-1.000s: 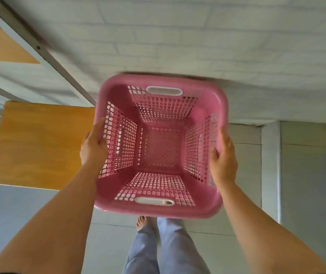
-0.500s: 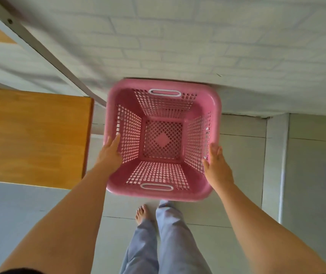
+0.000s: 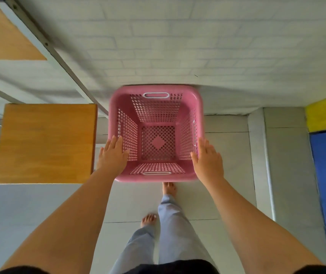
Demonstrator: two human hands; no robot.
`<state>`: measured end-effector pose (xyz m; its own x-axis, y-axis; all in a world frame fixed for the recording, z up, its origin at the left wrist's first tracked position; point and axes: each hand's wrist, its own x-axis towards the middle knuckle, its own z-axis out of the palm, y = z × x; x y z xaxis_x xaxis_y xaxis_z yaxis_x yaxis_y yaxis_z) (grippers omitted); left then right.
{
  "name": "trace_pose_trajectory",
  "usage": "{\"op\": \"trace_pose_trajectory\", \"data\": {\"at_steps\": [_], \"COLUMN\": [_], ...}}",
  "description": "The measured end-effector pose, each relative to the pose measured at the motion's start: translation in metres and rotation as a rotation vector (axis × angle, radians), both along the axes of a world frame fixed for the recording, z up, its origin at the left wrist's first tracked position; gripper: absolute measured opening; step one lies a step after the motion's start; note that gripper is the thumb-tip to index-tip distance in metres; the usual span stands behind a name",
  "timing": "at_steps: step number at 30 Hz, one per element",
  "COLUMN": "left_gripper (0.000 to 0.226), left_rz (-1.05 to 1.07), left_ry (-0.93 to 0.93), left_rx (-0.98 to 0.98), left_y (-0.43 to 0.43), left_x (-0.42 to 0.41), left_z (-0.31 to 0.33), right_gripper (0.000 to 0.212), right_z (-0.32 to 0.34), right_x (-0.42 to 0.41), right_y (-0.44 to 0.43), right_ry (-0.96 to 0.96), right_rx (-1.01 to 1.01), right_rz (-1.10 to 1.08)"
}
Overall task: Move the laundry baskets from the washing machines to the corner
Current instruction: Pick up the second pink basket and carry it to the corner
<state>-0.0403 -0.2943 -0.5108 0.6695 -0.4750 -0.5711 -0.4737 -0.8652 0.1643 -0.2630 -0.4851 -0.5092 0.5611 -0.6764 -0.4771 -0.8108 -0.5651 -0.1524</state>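
As the left hand [image 3: 113, 156] and right hand [image 3: 207, 158], flat and uncurled, set the basket [image 3: 158, 143] by the wall [image 3: 178, 46], letting go seems next.

The person is stretching the left forearm [image 3: 75, 214] and the right forearm [image 3: 253, 214] forward and downward, bare and nearly straight, and is holding the left hand [image 3: 113, 156] and the right hand [image 3: 207, 162] well apart at one level, palms facing each other, fingers [image 3: 116, 141] straight and together, thumbs [image 3: 126, 153] angling inward.

Tiled floor [image 3: 227, 165] bears pink basket [image 3: 156, 89], wooden table [image 3: 45, 143] and bare feet [image 3: 169, 188].
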Motion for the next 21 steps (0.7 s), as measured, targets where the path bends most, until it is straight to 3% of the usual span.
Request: {"op": "trace_pose_trajectory", "data": {"at_steps": [11,21], "left_gripper": [0.057,0.055], "left_rz": [-0.279,-0.675], "left_ry": [-0.090,-0.066], "left_rx": [-0.208,-0.240], "left_y": [0.044,0.053], "left_x": [-0.064,-0.160], "left_z": [0.084,0.105], "right_gripper": [0.057,0.058], "right_z": [0.084,0.109], "right_x": [-0.086,-0.228], "right_y": [0.105,0.190], "right_ry": [-0.157,-0.159], "right_rx": [-0.078,-0.057], "right_rz": [-0.181,-0.610]}}
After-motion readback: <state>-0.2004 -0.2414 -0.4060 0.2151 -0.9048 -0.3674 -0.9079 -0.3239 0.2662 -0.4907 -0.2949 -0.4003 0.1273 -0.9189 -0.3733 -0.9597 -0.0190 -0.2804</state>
